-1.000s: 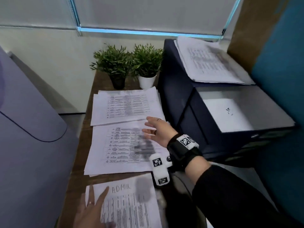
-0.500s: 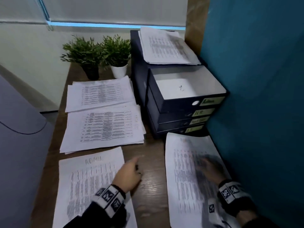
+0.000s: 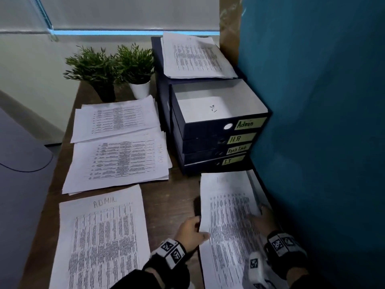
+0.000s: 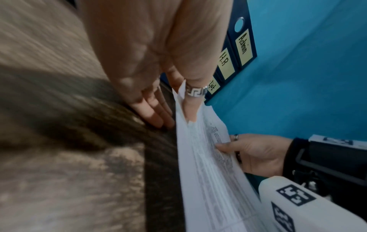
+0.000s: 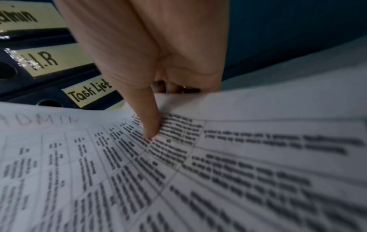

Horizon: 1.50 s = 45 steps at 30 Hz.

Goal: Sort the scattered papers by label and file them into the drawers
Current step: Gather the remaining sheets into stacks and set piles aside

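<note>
A stack of printed papers [image 3: 229,215] headed ADMIN [image 5: 178,172] lies at the desk's front right, just before the dark blue drawer unit [image 3: 200,142]. My left hand [image 3: 198,228] pinches its left edge, ringed thumb on top [image 4: 174,116]. My right hand [image 3: 258,215] grips the right edge, thumb pressing on the print [image 5: 157,113] with the fingers hidden under the sheets. The top drawer [image 3: 218,109], labelled Admin [image 3: 249,123], stands pulled out with a white sheet inside. The H.R, Task List and I.T drawers below are closed.
A single ADMIN sheet [image 3: 100,243] lies front left, a Task List pile [image 3: 118,163] behind it, another pile [image 3: 116,119] further back. More papers [image 3: 195,57] rest on the unit's top. Two potted plants [image 3: 116,69] stand at the back. A teal wall [image 3: 312,122] borders the right.
My left hand has moved right from the bare desk and taken the stack's left edge. My right hand, earlier lying flat on the stack, now grips its right edge.
</note>
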### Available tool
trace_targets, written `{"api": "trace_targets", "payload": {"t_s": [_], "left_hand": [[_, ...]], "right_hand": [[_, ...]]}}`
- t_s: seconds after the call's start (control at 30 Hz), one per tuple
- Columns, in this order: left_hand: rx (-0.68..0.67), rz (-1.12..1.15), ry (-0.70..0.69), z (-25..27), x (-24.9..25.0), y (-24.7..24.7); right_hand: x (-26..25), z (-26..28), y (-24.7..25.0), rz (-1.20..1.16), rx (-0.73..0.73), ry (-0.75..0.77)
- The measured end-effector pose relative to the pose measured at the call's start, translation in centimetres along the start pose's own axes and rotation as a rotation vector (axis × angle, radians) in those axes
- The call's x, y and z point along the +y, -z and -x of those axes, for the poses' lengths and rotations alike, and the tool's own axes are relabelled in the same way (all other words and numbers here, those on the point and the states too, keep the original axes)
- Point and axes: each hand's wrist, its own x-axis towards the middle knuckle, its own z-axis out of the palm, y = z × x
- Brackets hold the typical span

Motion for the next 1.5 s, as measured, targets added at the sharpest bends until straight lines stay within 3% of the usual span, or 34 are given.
{"api": "trace_targets", "payload": {"t_s": [0.13, 0.27, 0.47, 0.53, 0.63, 0.7, 0.83, 0.93, 1.1, 1.2, 1.3, 1.5], "left_hand": [[-0.098, 0.076, -0.022, 0.6, 0.8, -0.6], [-0.147, -0.005, -0.009, 0.2, 1.4, -1.7], [0.064, 0.000, 0.065, 0.7, 1.9, -2.8], [0.118, 0.028, 0.002, 1.7, 2.7, -2.3], [0.077, 0.028, -0.130, 3.8, 3.6, -0.4], [0.084, 0.084, -0.192, 5.3, 3.7, 1.4], [0.276, 0.342, -0.265, 9.0, 4.5, 5.3], [0.405, 0.287, -0.298, 11.0, 4.6, 8.1], [0.612, 0.135, -0.223, 13.3, 2.7, 12.9], [0.721, 0.044, -0.136, 14.6, 0.2, 15.2], [0.753, 0.029, 0.037, 15.2, -3.3, 16.9], [0.722, -0.273, 0.416, 14.1, -10.1, 19.2]], "right_hand": [[0.9, -0.2, 0.6, 0.181, -0.102, 0.004], [1.4, -0.5, 0.6, 0.262, -0.145, 0.045], [2.1, -0.4, 0.7, 0.221, -0.090, 0.090], [1.7, 0.0, 1.1, 0.150, -0.065, 0.133], [0.4, 1.1, 2.0, 0.032, -0.143, 0.181], [-0.8, 1.9, 2.5, -0.182, -0.151, 0.222], [-4.6, 4.6, 2.8, -0.317, -0.184, 0.407], [-8.7, 7.2, 1.4, -0.340, -0.207, 0.572], [-13.0, 10.5, -4.3, -0.429, -0.300, 0.557], [-12.8, 11.6, -9.5, -0.320, -0.389, 0.445], [-11.6, 12.4, -14.7, -0.106, -0.475, 0.333], [-11.5, 14.3, -19.6, 0.274, -0.280, 0.280]]}}
